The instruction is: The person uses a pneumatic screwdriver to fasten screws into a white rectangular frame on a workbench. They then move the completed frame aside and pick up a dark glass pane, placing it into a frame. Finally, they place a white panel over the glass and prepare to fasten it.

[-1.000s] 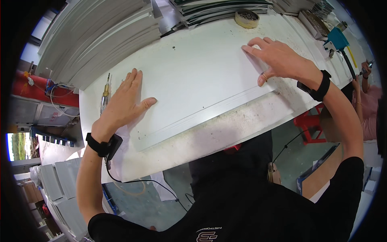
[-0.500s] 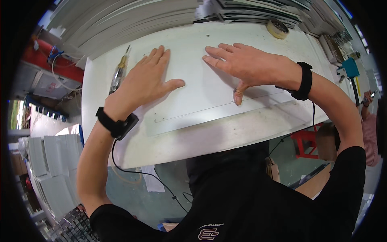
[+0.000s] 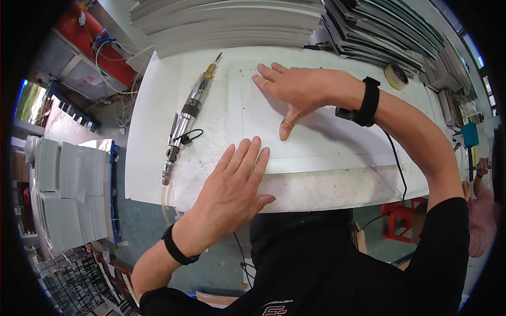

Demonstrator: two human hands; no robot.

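Note:
A flat white panel point(image 3: 337, 142) with small holes near its edges lies on the white worktable point(image 3: 142, 131). My right hand point(image 3: 292, 92) is over the panel's left half, its fingers and thumb spread, apparently resting on the surface. At the panel's near left corner, my left hand point(image 3: 234, 184) is stretched flat, palm down, with its fingertips by the corner and nothing held. To the left lies a straight pneumatic screwdriver point(image 3: 188, 113), silver and black with a brass-coloured nose, its bit pointing away from me. A pale air hose trails from its near end.
Stacked grey-white panels point(image 3: 226, 26) and a pile of darker sheets point(image 3: 374, 37) line the far side. A tape roll point(image 3: 396, 77) sits at the far right. Left on the floor are more stacked boards point(image 3: 71, 195); a red stool point(image 3: 399, 221) stands beyond the near edge.
My left hand has drawn back from the panel's left side toward the table's near edge. My right hand has shifted left over the panel. The view has turned, showing the whole screwdriver.

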